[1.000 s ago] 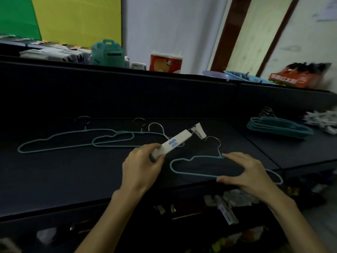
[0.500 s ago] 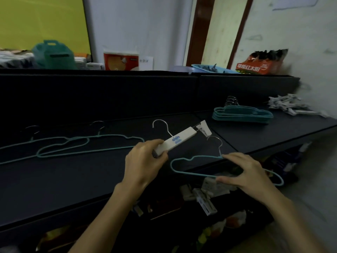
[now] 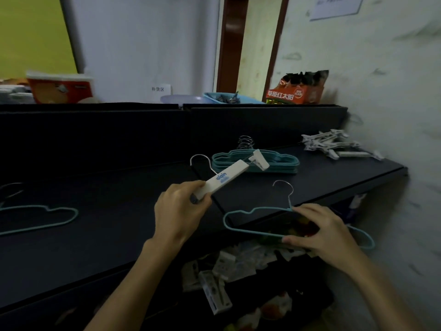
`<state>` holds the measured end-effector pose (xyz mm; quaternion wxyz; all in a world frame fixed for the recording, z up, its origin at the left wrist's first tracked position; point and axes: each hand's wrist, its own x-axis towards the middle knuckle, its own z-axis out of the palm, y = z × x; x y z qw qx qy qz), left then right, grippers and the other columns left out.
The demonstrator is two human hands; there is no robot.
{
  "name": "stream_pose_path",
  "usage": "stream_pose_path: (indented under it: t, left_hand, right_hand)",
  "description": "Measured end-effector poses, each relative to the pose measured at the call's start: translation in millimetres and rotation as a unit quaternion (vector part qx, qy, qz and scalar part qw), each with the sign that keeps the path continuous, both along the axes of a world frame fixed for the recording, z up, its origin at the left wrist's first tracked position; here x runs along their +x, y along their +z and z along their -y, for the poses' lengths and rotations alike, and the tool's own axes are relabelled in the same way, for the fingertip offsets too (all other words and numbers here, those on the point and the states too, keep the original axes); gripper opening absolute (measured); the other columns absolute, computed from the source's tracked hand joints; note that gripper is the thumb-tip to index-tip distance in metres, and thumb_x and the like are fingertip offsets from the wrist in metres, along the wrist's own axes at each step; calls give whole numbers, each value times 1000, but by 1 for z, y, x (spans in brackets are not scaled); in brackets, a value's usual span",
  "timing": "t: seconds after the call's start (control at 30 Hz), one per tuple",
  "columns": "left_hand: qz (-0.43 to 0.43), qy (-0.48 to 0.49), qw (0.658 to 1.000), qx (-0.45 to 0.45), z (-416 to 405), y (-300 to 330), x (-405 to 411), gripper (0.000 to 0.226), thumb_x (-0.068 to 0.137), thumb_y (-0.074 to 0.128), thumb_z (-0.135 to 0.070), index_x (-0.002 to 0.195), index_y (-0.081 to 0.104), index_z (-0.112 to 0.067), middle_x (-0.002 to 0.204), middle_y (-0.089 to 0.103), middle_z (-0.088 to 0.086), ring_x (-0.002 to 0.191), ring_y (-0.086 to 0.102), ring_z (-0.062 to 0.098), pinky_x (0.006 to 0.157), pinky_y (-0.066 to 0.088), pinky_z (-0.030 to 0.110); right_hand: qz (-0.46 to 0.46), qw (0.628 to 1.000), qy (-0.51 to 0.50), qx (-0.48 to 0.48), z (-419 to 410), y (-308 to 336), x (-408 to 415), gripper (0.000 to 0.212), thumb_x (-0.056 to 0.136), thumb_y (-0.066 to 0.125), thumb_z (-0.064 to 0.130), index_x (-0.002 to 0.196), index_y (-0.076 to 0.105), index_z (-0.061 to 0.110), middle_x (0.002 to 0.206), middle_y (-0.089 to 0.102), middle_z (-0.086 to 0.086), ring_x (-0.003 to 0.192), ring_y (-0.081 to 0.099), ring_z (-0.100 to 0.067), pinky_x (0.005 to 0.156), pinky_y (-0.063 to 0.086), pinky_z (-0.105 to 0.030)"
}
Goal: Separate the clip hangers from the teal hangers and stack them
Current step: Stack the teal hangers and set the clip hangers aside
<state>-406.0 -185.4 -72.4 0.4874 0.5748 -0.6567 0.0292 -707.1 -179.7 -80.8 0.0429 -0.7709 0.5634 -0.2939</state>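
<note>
My left hand [image 3: 180, 211] grips one end of a white clip hanger [image 3: 229, 177] with blue lettering, held up over the dark table [image 3: 107, 235]; its metal hook and one clip point away from me. My right hand [image 3: 317, 231] pinches a teal wire hanger [image 3: 241, 217] by its upper and lower bars, past the table's front edge. A stack of teal hangers [image 3: 267, 162] lies further back on the table. A pile of white clip hangers [image 3: 334, 145] sits at the far right by the wall. Another teal hanger [image 3: 45, 215] lies at the left.
A raised dark shelf [image 3: 262, 111] runs behind the table and carries a red-and-white pack [image 3: 59, 88], a blue tray [image 3: 229, 97] and an orange bag [image 3: 296, 90]. White packaged items [image 3: 219, 278] lie below the table's front edge. A white wall stands close on the right.
The view has swung right, so the stacks at the far right sit nearer the centre. Both hands have moved right with it, each keeping its hanger.
</note>
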Motion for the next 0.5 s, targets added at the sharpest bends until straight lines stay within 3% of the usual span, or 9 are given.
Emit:
stream_pose_path:
  t: [0.23,0.4,0.5]
  left_hand:
    - [-7,5,1000,-11,48,0,-33,27,77,74,-19,104,71,-18,81,68,-2,73,58,19,58,49,36]
    - [-13,-2,999,-29,103,5,-36,31,78,74,-22,108,69,-17,92,70,-2,78,56,13,63,47,33]
    - [-25,-6,999,-37,134,12,-36,32,79,73,-22,110,68,-15,96,70,-1,80,57,14,66,48,33]
  right_hand:
    - [-3,1000,7,1,53,-2,-29,97,51,51,87,124,59,23,115,49,17,111,42,-5,100,38,-35]
    - [-8,1000,15,-19,101,5,-26,88,58,63,75,126,58,20,123,54,8,116,45,-12,101,40,-42]
    - [-14,999,25,-37,131,16,-19,88,57,63,73,127,58,19,126,54,6,119,44,-13,103,37,-38]
